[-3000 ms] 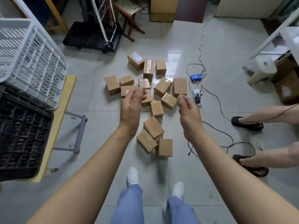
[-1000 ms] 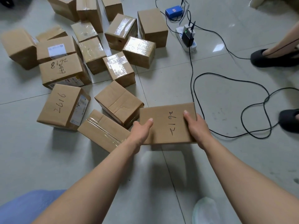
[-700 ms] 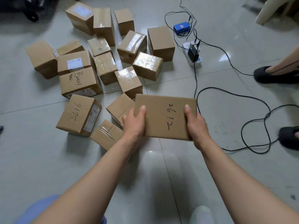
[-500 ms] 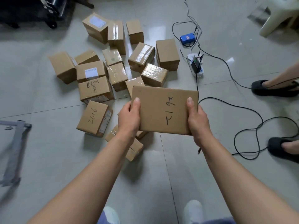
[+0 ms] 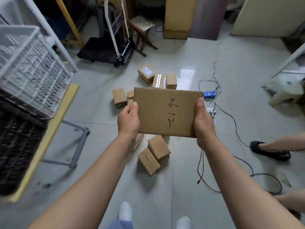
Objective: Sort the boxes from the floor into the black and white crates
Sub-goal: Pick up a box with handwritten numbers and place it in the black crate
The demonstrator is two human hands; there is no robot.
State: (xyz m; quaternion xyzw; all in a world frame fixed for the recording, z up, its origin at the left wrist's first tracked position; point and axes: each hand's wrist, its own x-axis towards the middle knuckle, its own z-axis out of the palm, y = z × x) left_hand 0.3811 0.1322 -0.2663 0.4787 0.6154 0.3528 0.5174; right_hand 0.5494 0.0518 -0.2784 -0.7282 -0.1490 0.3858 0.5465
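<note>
Both hands, left hand (image 5: pixel 128 120) & right hand (image 5: pixel 203 123), are gripping 1 box (image 5: pixel 166 113) by its sides, lifted. Rest of boxes (image 5: pixel 153 156) sitting on floor (image 5: pixel 99 146); white crate (image 5: pixel 29 70) & black crate (image 5: pixel 16 146) contents can't tell, looks early.

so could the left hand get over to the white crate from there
Probably yes. The left hand is on the same side as the white crate, with only open air between them, but it and the right hand are clamped on the marked box, which would travel along.
</note>
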